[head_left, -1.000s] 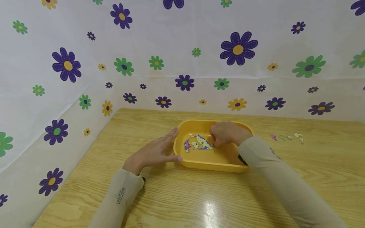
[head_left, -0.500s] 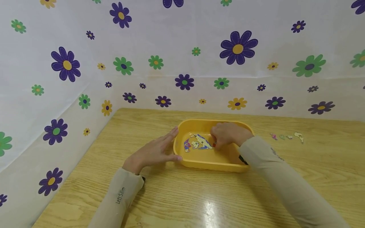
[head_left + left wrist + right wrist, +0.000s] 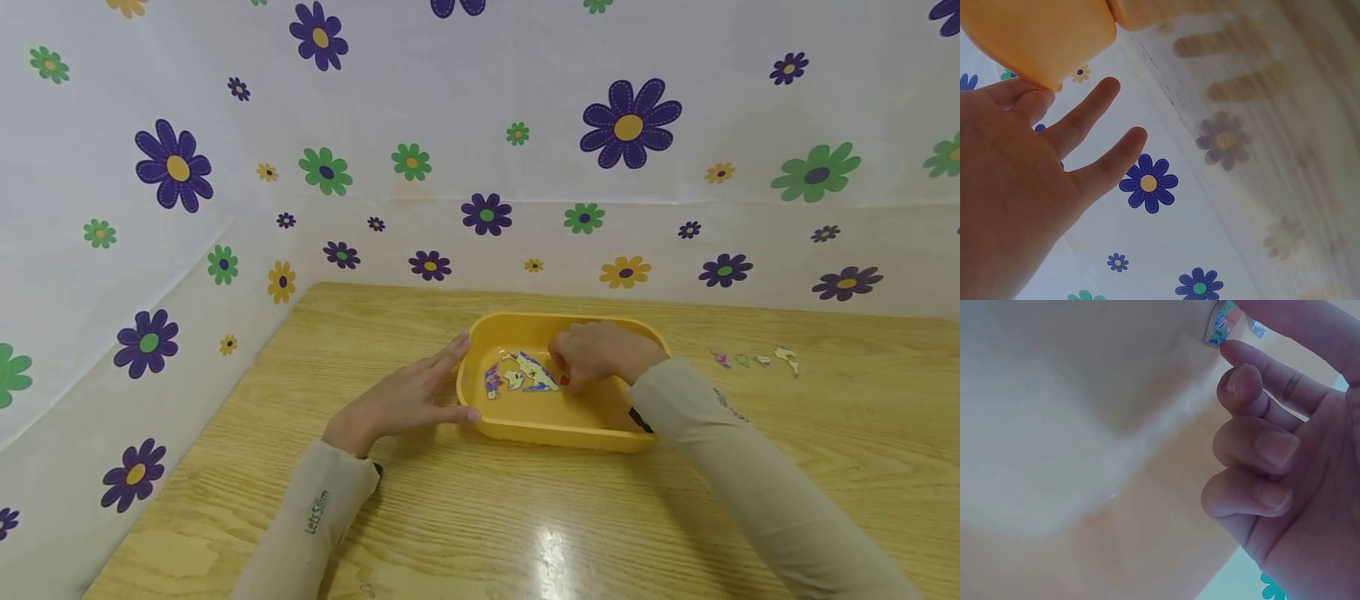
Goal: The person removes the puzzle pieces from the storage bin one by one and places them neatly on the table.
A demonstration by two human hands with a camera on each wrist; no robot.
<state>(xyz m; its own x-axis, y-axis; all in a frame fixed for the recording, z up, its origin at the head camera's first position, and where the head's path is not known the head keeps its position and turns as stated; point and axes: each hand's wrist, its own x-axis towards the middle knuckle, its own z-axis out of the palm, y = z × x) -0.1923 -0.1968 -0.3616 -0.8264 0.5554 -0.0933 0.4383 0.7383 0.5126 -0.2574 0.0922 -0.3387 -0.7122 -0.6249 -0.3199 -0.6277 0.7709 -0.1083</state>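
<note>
Head view: my piece (image 3: 565, 380) is sitting inside the yellow tray (image 3: 562, 437), right of the middle, only a red bit showing at the fingertips of my right hand (image 3: 600, 350). My curled fingers are hiding the rest, so its direction I am not telling from here. The tray is lying with its long axis left to right. In its left half, a purple piece (image 3: 492, 382) is running near to far, a small piece (image 3: 513, 380) is lying beside it, and a large piece (image 3: 536, 375) is slanting from far left to near right, its near end pointing toward my right hand. My left hand (image 3: 397, 408) is spanning the tray's left end, thumb spread wide from the fingers. Four loose pieces (image 3: 761, 361) are lying on the table (image 3: 420, 533) to the right; the tray's right wall is standing between.

Left wrist: some fingers are touching the tray rim; two others are extending straight, well apart, gripping nothing.

Right wrist: thumb and index tip are pinching the piece, nearly closed on it; the other fingers are curling inward. Its long axis is leaning from lower left to upper right, the upper end leaving the frame.
</note>
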